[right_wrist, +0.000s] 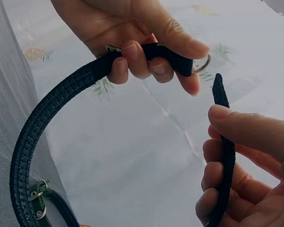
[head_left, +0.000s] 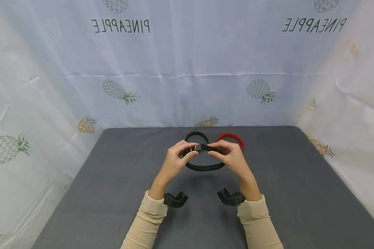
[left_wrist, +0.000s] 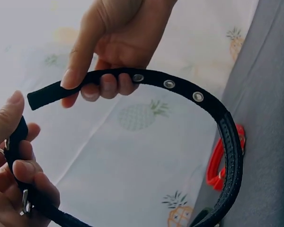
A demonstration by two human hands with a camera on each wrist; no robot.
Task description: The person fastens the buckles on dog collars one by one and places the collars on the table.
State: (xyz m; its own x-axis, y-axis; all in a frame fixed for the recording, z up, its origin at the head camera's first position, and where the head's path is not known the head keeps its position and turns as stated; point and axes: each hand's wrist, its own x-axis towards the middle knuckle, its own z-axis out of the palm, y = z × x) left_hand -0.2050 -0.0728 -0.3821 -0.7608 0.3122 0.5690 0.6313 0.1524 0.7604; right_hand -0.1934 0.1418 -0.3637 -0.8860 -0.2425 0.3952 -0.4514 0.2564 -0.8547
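Observation:
A black pet collar point(head_left: 205, 168) is held up unfastened above the table, its padded middle curving down between the hands. My left hand point(head_left: 174, 159) pinches the buckle end, thumb on top and fingers beneath. A metal buckle point(left_wrist: 26, 202) shows beside those fingers, and a metal ring point(right_wrist: 203, 64) juts from the end. In my right hand point(head_left: 233, 159) is the plain strap end, gripped between thumb and fingers a short way behind its tip. Several metal eyelets point(left_wrist: 169, 84) run along this strap. The strap tip point(right_wrist: 218, 81) and the ring stand close together but apart.
On the grey table point(head_left: 118, 186), beyond the hands, lie a dark collar point(head_left: 197, 133) with metal fittings and, to its right, a red collar point(head_left: 233, 135). Pineapple-print curtains point(head_left: 180, 100) enclose the back and sides. Black wrist mounts point(head_left: 175, 200) project inward below both hands.

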